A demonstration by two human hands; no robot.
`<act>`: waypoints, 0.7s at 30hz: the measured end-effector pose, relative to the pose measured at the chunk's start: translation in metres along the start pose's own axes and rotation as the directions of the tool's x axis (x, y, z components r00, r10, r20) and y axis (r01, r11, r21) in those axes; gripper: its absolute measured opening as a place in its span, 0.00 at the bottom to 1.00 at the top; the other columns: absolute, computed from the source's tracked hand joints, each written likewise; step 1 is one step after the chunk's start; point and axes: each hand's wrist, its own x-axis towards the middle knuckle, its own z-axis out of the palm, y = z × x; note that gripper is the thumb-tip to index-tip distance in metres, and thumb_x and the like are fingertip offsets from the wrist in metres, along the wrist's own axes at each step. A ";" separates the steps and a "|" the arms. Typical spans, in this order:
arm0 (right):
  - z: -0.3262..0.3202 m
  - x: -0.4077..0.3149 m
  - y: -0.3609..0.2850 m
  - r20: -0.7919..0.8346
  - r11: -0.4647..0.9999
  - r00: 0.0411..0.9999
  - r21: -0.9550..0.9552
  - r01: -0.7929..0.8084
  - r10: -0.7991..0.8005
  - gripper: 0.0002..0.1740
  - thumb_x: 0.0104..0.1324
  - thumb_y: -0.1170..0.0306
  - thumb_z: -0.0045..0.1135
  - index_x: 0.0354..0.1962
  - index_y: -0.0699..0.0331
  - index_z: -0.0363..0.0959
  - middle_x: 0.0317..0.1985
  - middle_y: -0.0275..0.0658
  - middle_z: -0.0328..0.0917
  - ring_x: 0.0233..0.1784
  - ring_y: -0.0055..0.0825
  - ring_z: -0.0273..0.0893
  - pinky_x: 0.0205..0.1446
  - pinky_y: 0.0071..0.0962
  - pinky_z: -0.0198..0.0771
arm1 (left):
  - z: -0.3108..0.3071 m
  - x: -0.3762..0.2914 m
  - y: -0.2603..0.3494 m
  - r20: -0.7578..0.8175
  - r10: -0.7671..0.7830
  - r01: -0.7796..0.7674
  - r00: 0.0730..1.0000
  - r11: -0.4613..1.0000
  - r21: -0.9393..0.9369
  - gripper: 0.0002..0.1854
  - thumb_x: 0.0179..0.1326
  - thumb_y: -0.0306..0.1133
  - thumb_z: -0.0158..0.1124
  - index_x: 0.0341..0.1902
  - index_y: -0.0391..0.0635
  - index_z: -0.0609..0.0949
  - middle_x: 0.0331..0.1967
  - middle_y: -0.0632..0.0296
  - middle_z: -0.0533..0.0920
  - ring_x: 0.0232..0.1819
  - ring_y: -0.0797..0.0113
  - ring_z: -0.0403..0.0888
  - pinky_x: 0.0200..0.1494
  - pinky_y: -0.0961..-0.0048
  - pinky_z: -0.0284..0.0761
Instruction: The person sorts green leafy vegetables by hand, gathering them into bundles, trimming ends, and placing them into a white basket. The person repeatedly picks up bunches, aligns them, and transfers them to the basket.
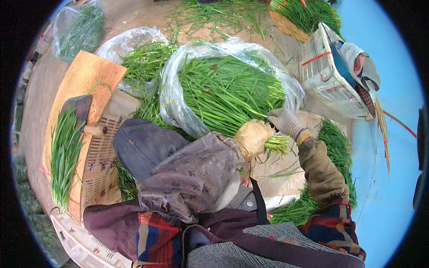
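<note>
My left hand [254,138], in a tan glove, grips a bunch of garlic chives [228,115] near its pale stem ends [278,144]. The leaves spread left over the chives heaped in a large clear plastic bag [172,100]. Close beside it, my right hand [284,121] wears a grey striped glove with a purple band at the cuff. Its fingers are curled at the end of a single chive leaf [249,109], touching the bunch. A dark spot under those fingers is too small to make out. A worn plastic sleeve [191,177] covers my left forearm.
A cleaver [78,110] and loose chives [65,157] lie on a wooden board [67,80] over a plastic crate [110,134] at left. Upper right stands a white crate [330,77] with cloths. Tied chives [335,150] lie at right. Trimmings [218,16] litter the floor.
</note>
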 end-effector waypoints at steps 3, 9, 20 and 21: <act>0.007 -0.005 0.024 0.056 0.976 0.981 0.122 0.180 -0.188 0.17 0.62 0.63 0.52 0.41 0.67 0.79 0.29 0.46 0.81 0.28 0.31 0.81 0.31 0.29 0.75 | -0.001 0.001 0.000 -0.092 -0.037 0.030 0.995 0.997 -0.075 0.17 0.41 0.33 0.65 0.39 0.49 0.79 0.38 0.59 0.78 0.45 0.57 0.77 0.49 0.61 0.73; -0.005 -0.043 0.021 0.349 0.959 0.931 0.284 0.008 -0.111 0.16 0.68 0.65 0.47 0.47 0.63 0.77 0.23 0.33 0.77 0.17 0.19 0.71 0.17 0.24 0.67 | -0.002 0.005 -0.004 -0.371 0.028 -0.079 0.928 0.989 -0.123 0.17 0.43 0.31 0.65 0.42 0.49 0.79 0.43 0.61 0.77 0.49 0.56 0.76 0.51 0.59 0.73; -0.029 -0.051 -0.010 0.208 0.594 0.975 0.795 -0.121 -0.080 0.20 0.67 0.56 0.50 0.39 0.65 0.77 0.24 0.33 0.78 0.17 0.17 0.72 0.15 0.15 0.59 | -0.040 0.012 -0.014 -0.147 -0.156 0.095 0.977 0.930 -0.356 0.23 0.44 0.31 0.68 0.48 0.51 0.78 0.36 0.56 0.82 0.42 0.49 0.80 0.45 0.58 0.76; -0.034 -0.051 -0.014 0.223 0.423 0.965 0.894 -0.147 -0.136 0.20 0.67 0.55 0.50 0.40 0.65 0.77 0.25 0.34 0.79 0.18 0.17 0.73 0.15 0.15 0.60 | -0.048 0.015 -0.017 -0.188 -0.163 0.085 0.969 0.926 -0.368 0.21 0.45 0.32 0.68 0.47 0.51 0.78 0.36 0.56 0.82 0.42 0.50 0.81 0.45 0.59 0.77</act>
